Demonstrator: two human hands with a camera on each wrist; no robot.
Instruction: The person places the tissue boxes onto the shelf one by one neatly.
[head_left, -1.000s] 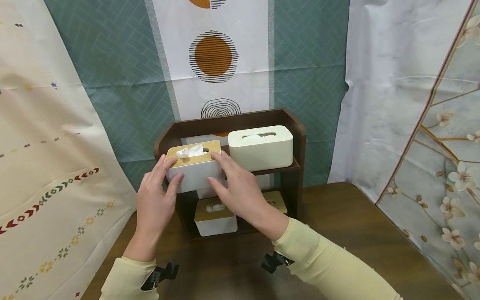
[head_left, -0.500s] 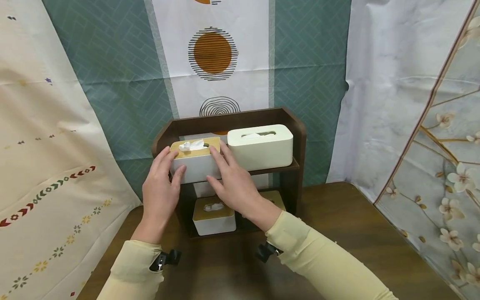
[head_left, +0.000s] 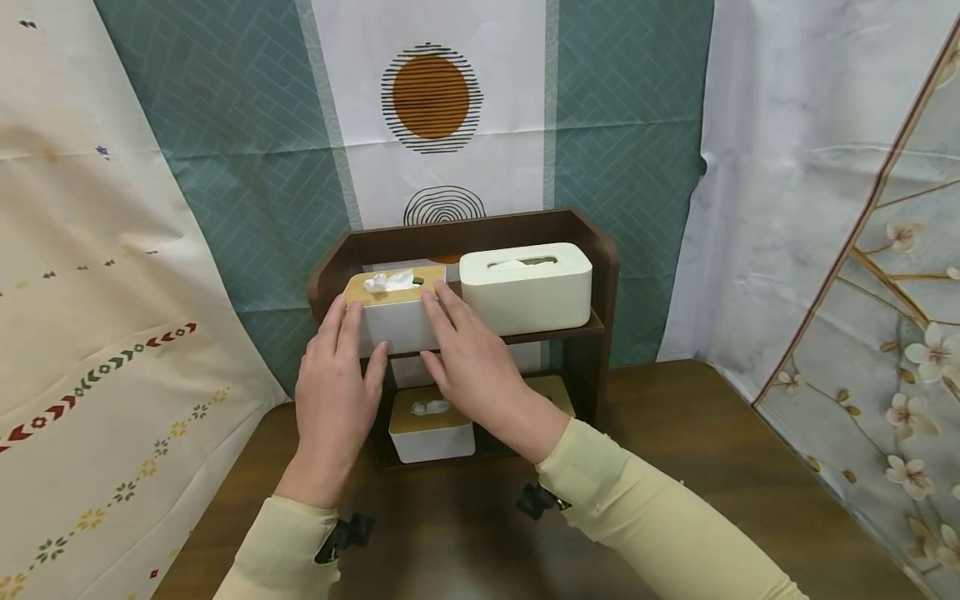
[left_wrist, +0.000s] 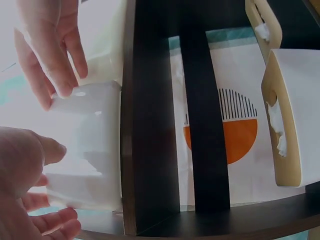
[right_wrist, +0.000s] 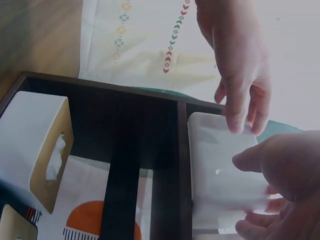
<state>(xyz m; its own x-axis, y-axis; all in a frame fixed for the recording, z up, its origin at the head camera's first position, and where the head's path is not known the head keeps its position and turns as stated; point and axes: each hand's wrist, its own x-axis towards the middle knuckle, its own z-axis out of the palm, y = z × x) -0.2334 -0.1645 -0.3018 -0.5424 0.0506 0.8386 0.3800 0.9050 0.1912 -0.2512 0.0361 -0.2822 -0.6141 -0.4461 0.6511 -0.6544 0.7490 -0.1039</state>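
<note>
On the upper shelf, at the left, sits a white tissue box [head_left: 397, 327] with a wood-tone lid and a tissue sticking out. My left hand [head_left: 333, 392] touches its left front corner with fingers extended. Along the right front edge rest the straight fingers of my right hand [head_left: 480, 367]. Both thumbs are near the box's front face; the left wrist view shows the box's base flat on the shelf. To its right stands a cream tissue box [head_left: 528, 296], a narrow gap between them, with tissue in its slot.
The dark brown two-tier shelf [head_left: 592, 367] stands on a wooden table [head_left: 675, 467]. Below, a white wood-lidded tissue box [head_left: 431, 437] sits at left, and another wood-lidded box [head_left: 553, 390] is partly hidden behind my right arm. Patterned cloths hang around.
The wood-lidded box has moved back and slightly right, from in front of the shelf onto its upper level beside the cream box. My fingers have straightened from their earlier hold on it.
</note>
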